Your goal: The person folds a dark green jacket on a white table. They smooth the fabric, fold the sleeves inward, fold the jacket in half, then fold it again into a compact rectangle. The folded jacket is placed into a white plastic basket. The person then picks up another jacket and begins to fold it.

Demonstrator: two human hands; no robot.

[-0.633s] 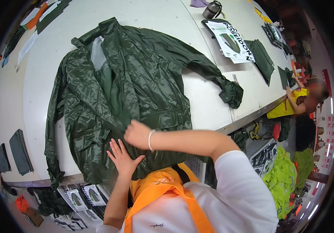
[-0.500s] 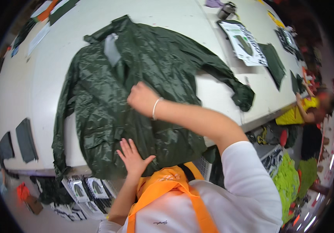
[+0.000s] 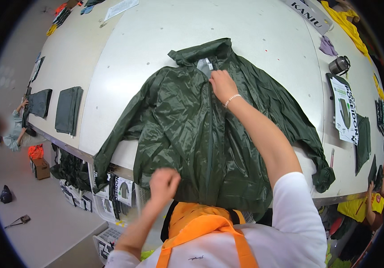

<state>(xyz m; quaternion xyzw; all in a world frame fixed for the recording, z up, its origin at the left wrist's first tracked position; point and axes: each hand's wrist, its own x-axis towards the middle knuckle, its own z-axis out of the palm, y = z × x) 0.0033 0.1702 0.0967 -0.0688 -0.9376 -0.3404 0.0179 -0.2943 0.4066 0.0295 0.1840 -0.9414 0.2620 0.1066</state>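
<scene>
A dark green rain jacket (image 3: pixel 178 129) lies front up on the white table, collar away from me and sleeves spread to both sides. Its front zipper (image 3: pixel 209 147) runs closed from the hem up to just below the collar. There my right hand (image 3: pixel 223 85) pinches the top of the zipper; the pull itself is hidden by my fingers. Beside the hand, a pale label shows inside the neck. My left hand (image 3: pixel 164 184), slightly blurred, is curled at the jacket's lower left front, with nothing visible in it.
Folded dark green garments (image 3: pixel 69 109) lie on the table at left. On the right are printed packaging sheets (image 3: pixel 344 107), a metal flask (image 3: pixel 339 65) and a purple cloth (image 3: pixel 328 46). A person (image 3: pixel 11 131) works at the far left, another (image 3: pixel 370 207) at the lower right.
My right hand has slid up the front to the collar, and the front edges there have come together. The left hand has gone from flat on the jacket to curled. The view has turned.
</scene>
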